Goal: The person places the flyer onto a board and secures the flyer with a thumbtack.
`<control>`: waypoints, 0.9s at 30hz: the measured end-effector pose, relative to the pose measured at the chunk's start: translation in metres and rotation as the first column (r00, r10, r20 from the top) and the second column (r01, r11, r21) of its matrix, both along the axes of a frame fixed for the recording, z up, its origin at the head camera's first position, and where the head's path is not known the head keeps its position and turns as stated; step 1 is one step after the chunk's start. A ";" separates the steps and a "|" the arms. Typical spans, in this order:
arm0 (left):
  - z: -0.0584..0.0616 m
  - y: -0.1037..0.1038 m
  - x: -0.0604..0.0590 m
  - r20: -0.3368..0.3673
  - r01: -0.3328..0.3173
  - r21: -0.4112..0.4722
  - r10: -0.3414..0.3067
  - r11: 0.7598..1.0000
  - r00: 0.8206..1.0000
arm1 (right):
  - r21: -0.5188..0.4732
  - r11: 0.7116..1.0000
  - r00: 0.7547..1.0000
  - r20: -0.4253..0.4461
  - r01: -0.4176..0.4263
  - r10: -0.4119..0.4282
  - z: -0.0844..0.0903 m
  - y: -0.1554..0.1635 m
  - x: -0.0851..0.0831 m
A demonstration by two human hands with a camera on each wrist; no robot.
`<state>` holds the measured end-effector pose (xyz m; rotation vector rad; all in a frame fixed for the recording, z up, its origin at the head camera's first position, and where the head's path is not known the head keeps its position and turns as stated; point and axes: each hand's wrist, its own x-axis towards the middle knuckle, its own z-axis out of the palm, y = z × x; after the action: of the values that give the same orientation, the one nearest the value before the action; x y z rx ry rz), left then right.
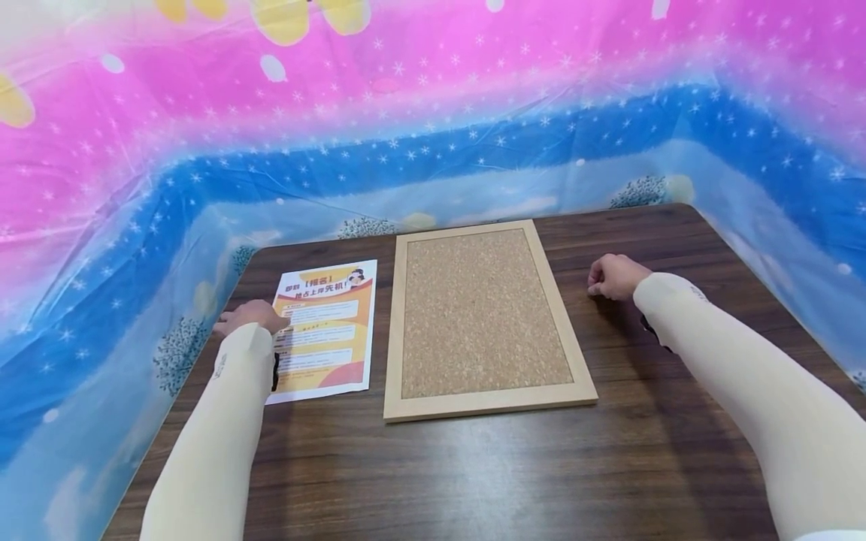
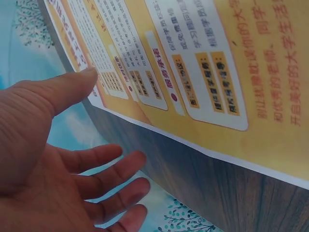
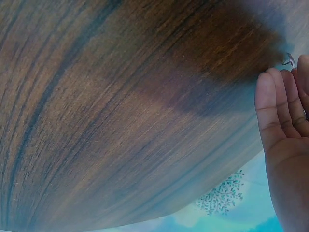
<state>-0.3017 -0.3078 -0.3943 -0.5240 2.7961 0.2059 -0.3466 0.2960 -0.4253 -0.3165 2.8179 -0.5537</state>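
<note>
A pale frame [image 1: 490,402] encloses cork [image 1: 480,315] between the printed sheet [image 1: 330,330] and right hand [image 1: 619,276].

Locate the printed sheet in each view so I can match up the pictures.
Head: the printed sheet lies left of the cork board, its left edge partly covered by the left hand.
Left wrist: the printed sheet runs across the top and down the right side, cut off by the frame.
Right wrist: not in the picture.
Shared landmark: the wood-grain table, visible in all three views.
</note>
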 end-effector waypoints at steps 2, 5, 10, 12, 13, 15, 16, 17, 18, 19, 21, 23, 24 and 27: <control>-0.002 -0.002 0.000 0.019 -0.008 0.008 0.008 1.000 1.000 | 0.003 1.000 1.000 0.000 0.001 -0.001 0.000 -0.001 0.001; -0.004 -0.003 0.003 0.031 -0.015 0.028 0.014 0.999 0.999 | 0.004 1.000 1.000 0.007 -0.001 0.001 0.001 -0.001 0.002; -0.010 -0.005 0.006 0.014 -0.016 0.047 0.016 0.999 1.000 | 0.008 1.000 1.000 0.005 -0.013 0.013 0.000 -0.003 0.002; -0.012 -0.006 0.005 0.010 -0.013 0.050 0.013 0.999 1.000 | 0.012 1.000 1.000 -0.003 -0.014 0.014 0.000 -0.003 0.001; -0.013 -0.006 0.004 0.008 -0.010 0.049 0.010 0.999 1.000 | 0.012 1.000 1.000 -0.005 -0.014 0.014 0.000 -0.003 0.001; -0.014 -0.005 0.002 0.006 -0.008 0.049 0.008 0.999 1.000 | 0.015 1.000 1.000 -0.010 -0.013 0.013 -0.001 -0.002 0.001; -0.014 -0.005 0.002 0.008 -0.006 0.049 0.006 0.999 1.000 | 0.014 1.000 1.000 -0.011 -0.013 0.013 -0.001 -0.002 0.001; -0.014 -0.004 0.001 0.009 -0.004 0.049 0.004 0.999 1.000 | 0.013 1.000 1.000 -0.013 -0.013 0.013 -0.001 -0.002 0.001; -0.014 -0.004 0.000 0.011 -0.002 0.049 0.002 0.999 1.000 | 0.012 1.000 1.000 -0.014 -0.014 0.014 -0.001 -0.002 0.001; -0.015 -0.004 0.000 0.009 -0.002 0.046 0.002 0.999 1.000 | 0.011 1.000 1.000 -0.017 -0.015 0.015 -0.001 -0.002 0.001; -0.014 -0.003 0.000 0.009 -0.005 0.043 0.005 0.999 1.000 | 0.012 1.000 1.000 -0.022 -0.019 0.019 -0.001 -0.002 0.001; -0.014 -0.003 0.000 0.006 -0.013 0.042 0.012 0.999 1.000 | 0.014 1.000 0.999 -0.027 -0.023 0.023 -0.002 -0.002 0.001; -0.014 -0.003 0.001 0.005 -0.015 0.041 0.015 0.999 1.000 | 0.018 1.000 0.999 -0.029 -0.025 0.025 -0.002 -0.001 0.001; -0.012 -0.001 0.003 0.005 -0.023 0.040 0.022 0.999 1.000 | 0.024 0.999 0.999 -0.032 -0.029 0.030 -0.002 -0.001 0.000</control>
<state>-0.2991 -0.3086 -0.4066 -0.5458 2.7762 0.2645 -0.3465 0.2951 -0.4272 -0.3655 2.8435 -0.5137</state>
